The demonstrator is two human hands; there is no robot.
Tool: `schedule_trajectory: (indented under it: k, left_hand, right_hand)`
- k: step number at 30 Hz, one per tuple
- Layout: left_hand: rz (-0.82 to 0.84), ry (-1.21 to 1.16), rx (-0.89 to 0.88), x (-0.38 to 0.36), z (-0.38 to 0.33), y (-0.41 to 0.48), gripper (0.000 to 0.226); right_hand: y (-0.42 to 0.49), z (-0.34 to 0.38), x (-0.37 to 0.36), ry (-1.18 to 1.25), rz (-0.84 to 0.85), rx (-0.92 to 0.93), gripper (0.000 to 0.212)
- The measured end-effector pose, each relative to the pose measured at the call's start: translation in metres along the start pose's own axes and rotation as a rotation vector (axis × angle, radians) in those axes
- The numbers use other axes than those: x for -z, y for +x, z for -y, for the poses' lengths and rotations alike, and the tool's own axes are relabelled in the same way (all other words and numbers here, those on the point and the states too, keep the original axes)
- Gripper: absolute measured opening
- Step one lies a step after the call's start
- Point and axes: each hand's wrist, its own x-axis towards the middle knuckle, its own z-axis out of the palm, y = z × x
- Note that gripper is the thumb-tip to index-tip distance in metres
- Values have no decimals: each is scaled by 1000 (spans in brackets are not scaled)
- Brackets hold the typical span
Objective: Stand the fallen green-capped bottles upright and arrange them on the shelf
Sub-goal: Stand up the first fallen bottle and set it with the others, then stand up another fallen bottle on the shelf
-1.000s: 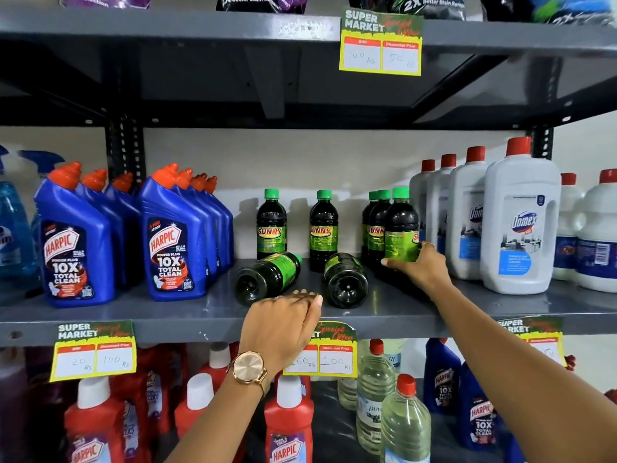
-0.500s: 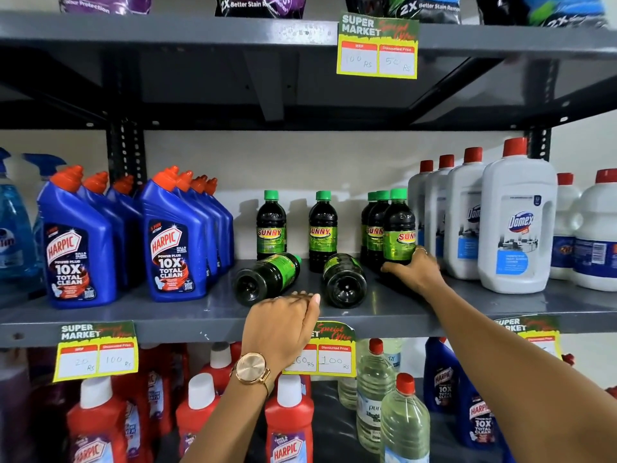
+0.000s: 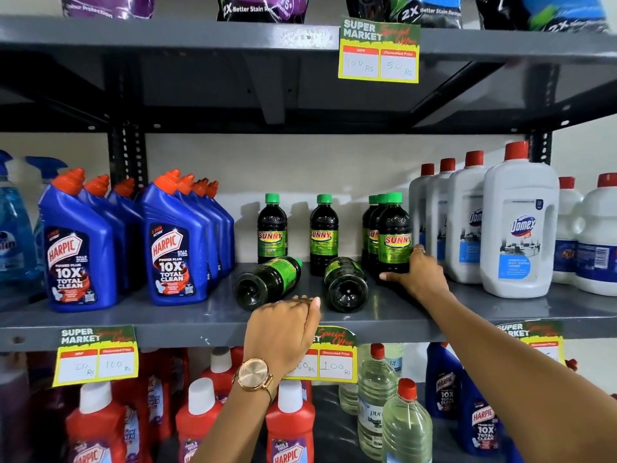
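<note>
Two dark green-capped Sunny bottles lie on their sides on the grey middle shelf (image 3: pixel 187 317), bases toward me: the left fallen bottle (image 3: pixel 267 283) and the right fallen bottle (image 3: pixel 345 285). Behind them stand two single upright bottles (image 3: pixel 272 230) (image 3: pixel 324 234). To the right is a short row of upright ones. My right hand (image 3: pixel 419 277) grips the base of the front bottle in that row (image 3: pixel 394 233), whose label faces me. My left hand (image 3: pixel 283 329) rests curled on the shelf's front edge, just below the left fallen bottle, holding nothing.
Blue Harpic bottles (image 3: pixel 173 248) crowd the shelf on the left; white Domex jugs (image 3: pixel 519 228) stand close on the right of the green-capped row. Price tags (image 3: pixel 379 51) hang from the shelf edges. Red bottles and clear bottles (image 3: pixel 405 426) fill the shelf below.
My right hand has slid down to the base of the front upright bottle and turned it, so its label now faces forward. My left hand and the fallen bottles have stayed put.
</note>
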Motion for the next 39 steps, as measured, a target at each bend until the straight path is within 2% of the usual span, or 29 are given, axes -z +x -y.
schedule_trajectory:
  k: [8,10,12,13,14,16,18,20,21,23,24,26,28,31,32,35,37,39]
  left_hand:
    - [50,13,25,3,0,-1,44]
    - [63,5,38,4,-1,-1,46]
    - [67,-4,50,5,-1,-1,48]
    - [75,-11,57,6,-1,-1,48]
    - [81,-16,63,6,-1,-1,48]
    - [85,-15,70,6,-2,-1,47]
    - [89,-23,71,6,-2,-1,45]
    - [88,-35,65,6,-2,-1,43]
    - [89,-39,63,6,-2,-2,43]
    - [89,-44,61,7,-2,-2,44]
    - [86,-44,59,8,-2,-2,45]
    - [86,-32,55,9,-3,-2,44]
    - [85,-14,51,10,-4,-2,45]
    - [72,-18,55,12,-5,-3,48]
    - [70,-17,55,13,-5,-2,48]
    - [53,1,52,11,-5,-2,50]
    - [37,8,49,9,-4,-1,51]
    - [28,9,43,7,-3,-1,52]
  right_hand:
    - [-5,3,2,22,15,-44,103]
    - [-13,9,8,32,-125,-29,107]
    - [-23,19,14,18,-339,77,92]
    - [-28,28,16,46,-368,127,82]
    - [-33,37,18,95,-319,152,77]
    - [-38,58,19,176,-42,122,88]
    - [-36,80,17,135,252,61,104]
    - [-31,96,17,27,458,-62,116]
    - [-27,102,15,-20,549,-122,112]
    - [-21,108,10,-35,687,-198,86]
    - [-20,108,6,-4,704,-221,74]
    - [-19,101,-6,117,670,-229,60]
    - [-21,87,-17,328,586,-205,58]
    - [-30,67,-25,596,328,-180,87]
    - [-32,63,-25,609,215,-140,89]
    - [-34,60,-24,472,-109,57,73]
    - [-34,65,-23,332,-173,174,90]
    - [-32,68,-27,202,-159,217,105]
